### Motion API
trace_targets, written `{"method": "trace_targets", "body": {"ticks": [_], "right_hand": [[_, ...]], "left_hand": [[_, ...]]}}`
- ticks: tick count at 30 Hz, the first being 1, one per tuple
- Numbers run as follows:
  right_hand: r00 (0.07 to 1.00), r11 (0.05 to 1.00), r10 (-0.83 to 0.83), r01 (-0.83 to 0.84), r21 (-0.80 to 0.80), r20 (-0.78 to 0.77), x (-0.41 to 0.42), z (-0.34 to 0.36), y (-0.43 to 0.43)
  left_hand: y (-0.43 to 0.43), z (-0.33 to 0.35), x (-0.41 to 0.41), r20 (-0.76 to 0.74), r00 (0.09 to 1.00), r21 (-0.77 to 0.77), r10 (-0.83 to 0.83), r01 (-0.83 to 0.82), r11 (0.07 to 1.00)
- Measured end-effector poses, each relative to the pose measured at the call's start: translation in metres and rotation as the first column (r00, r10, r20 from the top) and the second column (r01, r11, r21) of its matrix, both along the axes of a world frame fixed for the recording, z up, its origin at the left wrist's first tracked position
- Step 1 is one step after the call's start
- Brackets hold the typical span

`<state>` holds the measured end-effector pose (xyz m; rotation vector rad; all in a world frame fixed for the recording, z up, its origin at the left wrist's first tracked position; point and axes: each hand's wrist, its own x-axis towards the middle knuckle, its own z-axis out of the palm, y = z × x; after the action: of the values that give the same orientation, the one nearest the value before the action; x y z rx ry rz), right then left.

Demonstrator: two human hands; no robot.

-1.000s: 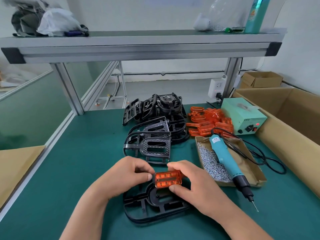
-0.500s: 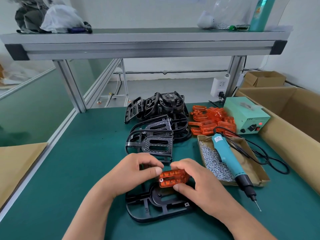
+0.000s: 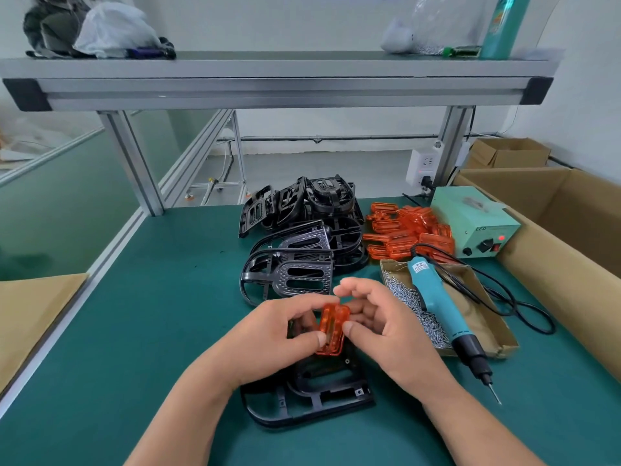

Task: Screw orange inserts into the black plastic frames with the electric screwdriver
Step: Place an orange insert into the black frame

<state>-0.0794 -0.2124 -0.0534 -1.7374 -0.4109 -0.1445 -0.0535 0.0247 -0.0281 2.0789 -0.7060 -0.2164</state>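
Note:
An orange insert is held upright on its short end between my left hand and my right hand, just above the near black frame lying flat on the green table. Thumbs and fingertips of both hands pinch the insert's sides. A pile of black frames sits behind, with a heap of orange inserts to its right. The teal electric screwdriver lies untouched across a cardboard tray of screws, its bit pointing toward me.
A pale green power supply box stands at the back right with a black cable looping on the table. A big open cardboard box lines the right side. An aluminium shelf crosses overhead.
The orange insert was lying lengthwise between my hands; it has been turned to stand on end and lifted slightly. The view has shifted a little.

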Motion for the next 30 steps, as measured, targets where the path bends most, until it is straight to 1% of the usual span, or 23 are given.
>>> {"method": "trace_targets", "body": {"ticks": [1,3,5,7,9,11,14,17,19,22,24,26,30], "right_hand": [[1.0,1.0,-0.013,0.013,0.018,0.001,0.001,0.0,0.001],[0.999,0.999,-0.036,0.036,0.038,-0.003,0.0,0.001,0.004],[0.998,0.998,-0.065,0.065,0.027,0.019,-0.002,0.001,0.006],[0.995,0.996,-0.089,0.09,-0.02,0.04,-0.005,0.001,0.007],[0.993,0.989,-0.106,0.111,-0.101,0.054,-0.007,0.001,0.007],[0.994,0.983,-0.094,0.102,-0.153,0.057,-0.009,0.003,0.008],[0.995,0.974,-0.073,0.085,-0.21,0.063,-0.009,0.006,0.006],[0.995,0.934,-0.052,0.08,-0.348,0.09,-0.008,0.007,0.0],[0.998,0.901,0.019,0.011,-0.434,0.063,-0.008,0.005,-0.002],[0.991,0.826,0.125,-0.082,-0.558,0.039,-0.009,0.004,-0.001],[0.989,0.816,0.147,-0.104,-0.568,0.031,-0.008,0.005,-0.001],[0.99,0.827,0.131,-0.084,-0.556,0.046,-0.007,0.007,-0.001],[0.984,0.798,0.112,-0.007,-0.603,0.136,-0.009,0.008,0.004]], "left_hand": [[-0.001,0.0,0.0,0.024,1.0,-0.009,0.001,0.0,1.0],[-0.004,0.002,-0.001,0.002,1.0,-0.093,-0.008,0.008,0.996],[-0.006,0.001,-0.001,-0.007,1.0,-0.15,0.021,-0.022,0.988],[-0.008,-0.001,-0.001,-0.004,0.997,-0.151,0.082,-0.081,0.985],[-0.008,-0.003,0.0,-0.028,0.99,-0.16,0.139,-0.142,0.977],[-0.007,-0.002,0.001,-0.054,0.985,-0.166,0.165,-0.172,0.971],[-0.001,0.002,0.002,-0.04,0.989,-0.11,0.139,-0.143,0.984],[0.011,0.005,0.004,-0.028,0.992,-0.037,0.123,-0.124,0.992],[0.019,0.005,0.006,-0.061,0.992,0.003,0.111,-0.111,0.994],[0.023,0.004,0.006,-0.137,0.989,0.106,0.053,-0.038,0.994],[0.023,0.002,0.006,-0.167,0.986,0.14,0.028,-0.004,0.99],[0.024,0.001,0.007,-0.172,0.985,0.15,0.024,0.002,0.989],[0.021,-0.001,0.007,-0.15,0.988,0.194,0.045,-0.015,0.981]]}}
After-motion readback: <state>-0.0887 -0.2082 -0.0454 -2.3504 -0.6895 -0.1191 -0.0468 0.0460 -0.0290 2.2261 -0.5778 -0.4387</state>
